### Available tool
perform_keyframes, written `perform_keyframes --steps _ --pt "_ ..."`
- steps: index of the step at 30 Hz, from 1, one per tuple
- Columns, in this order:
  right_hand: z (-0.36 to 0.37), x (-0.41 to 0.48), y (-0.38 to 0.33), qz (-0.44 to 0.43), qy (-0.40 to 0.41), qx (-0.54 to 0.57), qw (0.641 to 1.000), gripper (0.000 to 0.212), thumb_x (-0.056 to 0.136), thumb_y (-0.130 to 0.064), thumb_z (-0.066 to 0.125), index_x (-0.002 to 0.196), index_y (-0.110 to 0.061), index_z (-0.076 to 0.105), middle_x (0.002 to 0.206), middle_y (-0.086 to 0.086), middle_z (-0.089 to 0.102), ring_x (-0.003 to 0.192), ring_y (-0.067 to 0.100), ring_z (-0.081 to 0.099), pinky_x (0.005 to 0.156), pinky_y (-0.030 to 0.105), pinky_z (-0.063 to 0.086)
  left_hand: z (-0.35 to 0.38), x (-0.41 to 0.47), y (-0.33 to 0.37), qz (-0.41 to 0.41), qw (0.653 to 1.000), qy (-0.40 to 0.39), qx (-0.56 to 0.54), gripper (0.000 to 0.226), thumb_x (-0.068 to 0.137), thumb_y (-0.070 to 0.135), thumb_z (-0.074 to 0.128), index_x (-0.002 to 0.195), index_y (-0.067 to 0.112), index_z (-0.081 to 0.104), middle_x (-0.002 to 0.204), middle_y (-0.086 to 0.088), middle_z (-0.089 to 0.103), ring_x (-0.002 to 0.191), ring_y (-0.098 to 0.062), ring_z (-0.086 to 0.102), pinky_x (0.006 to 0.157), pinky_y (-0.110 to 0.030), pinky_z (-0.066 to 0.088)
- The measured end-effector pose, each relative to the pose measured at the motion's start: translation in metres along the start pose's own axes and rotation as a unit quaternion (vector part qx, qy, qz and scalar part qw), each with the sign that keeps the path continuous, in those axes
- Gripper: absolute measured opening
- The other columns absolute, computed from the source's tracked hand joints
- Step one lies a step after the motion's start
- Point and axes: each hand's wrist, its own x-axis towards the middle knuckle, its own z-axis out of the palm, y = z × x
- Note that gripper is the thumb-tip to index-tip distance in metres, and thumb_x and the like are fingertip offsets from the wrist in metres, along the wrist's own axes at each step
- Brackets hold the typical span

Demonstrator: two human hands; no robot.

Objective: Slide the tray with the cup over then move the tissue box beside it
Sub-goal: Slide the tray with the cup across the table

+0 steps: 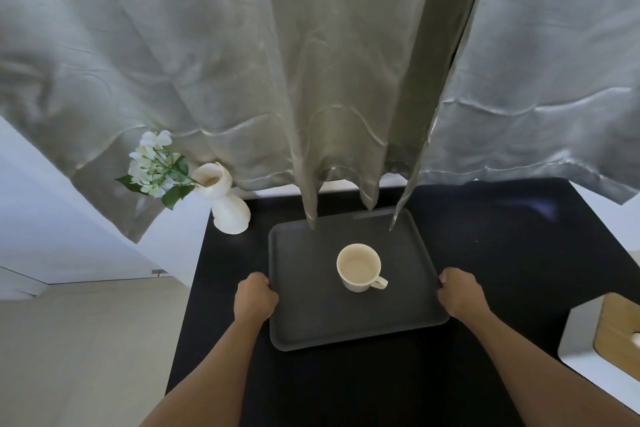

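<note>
Tray is the thing to handle first: it is lying flat on the black table, dark grey, with a low raised rim and rounded corners. The landmark for all places below is this tray. It is looking stiff and thin, probably plastic and rather light, so it should be sliding easily on the smooth table top without bending.

The left hand is closing on the left rim of the tray and the right hand is closing on the right rim, both near the front half; the fingers are curling under or over the edge, I cannot tell exactly which. Holding the two opposite rims like this is, I think, the good place, because it is keeping the tray level.

A cream cup is standing upright a little right of the tray's middle, its handle pointing to the front right. It is seeming empty, only a pale bottom is showing, but I cannot be sure there is no liquid. The cup is looking like ceramic, so it is fragile and may be skating on the tray if the push is sudden.

The tissue box, white with a wooden top, is sitting well to the right of the tray, partly out of view. A white vase with flowers is standing beyond the tray's far left corner, and a curtain is hanging over the far rim
</note>
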Motion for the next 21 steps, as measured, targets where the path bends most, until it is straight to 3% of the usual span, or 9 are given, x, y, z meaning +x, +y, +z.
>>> perform_keyframes --steps 4,12,16,21 --pt "-0.002 0.006 -0.005 0.005 0.001 0.007 1.000 0.010 0.092 -0.009 0.060 0.091 -0.016 0.053 0.085 0.003 0.057 0.073 0.016 0.059 0.060 0.027 0.046 -0.001 0.010 0.007 0.006 1.000 0.002 0.021 0.016 0.074 -0.004 0.053 0.064 0.008 0.050 0.067 -0.010 0.060 0.060 -0.028 0.061 0.058 -0.039 0.057" --pt "-0.005 0.019 -0.011 0.014 0.011 0.013 1.000 0.009 0.092 -0.006 0.058 0.096 -0.013 0.055 0.085 0.003 0.053 0.070 0.016 0.055 0.056 0.026 0.043 -0.002 0.037 0.025 0.008 0.999 -0.008 0.046 0.009 0.076 -0.002 0.056 0.071 0.005 0.057 0.077 -0.016 0.068 0.073 -0.034 0.071 0.064 -0.041 0.060" --pt "-0.007 0.027 -0.015 0.023 0.008 0.026 0.999 0.009 0.092 -0.006 0.057 0.097 -0.013 0.055 0.087 0.004 0.055 0.076 0.019 0.060 0.065 0.030 0.050 -0.003 0.051 0.034 0.009 0.998 -0.008 0.054 0.013 0.077 0.000 0.057 0.086 0.002 0.067 0.080 -0.015 0.070 0.073 -0.031 0.071 0.068 -0.041 0.063" --pt "-0.010 0.035 -0.022 0.022 0.004 0.037 0.999 0.009 0.091 -0.004 0.058 0.096 -0.011 0.057 0.090 0.006 0.057 0.079 0.021 0.061 0.071 0.034 0.053 -0.006 0.063 0.040 0.010 0.998 -0.006 0.060 0.014 0.076 0.000 0.058 0.086 0.001 0.068 0.079 -0.015 0.071 0.072 -0.032 0.072 0.069 -0.042 0.064"
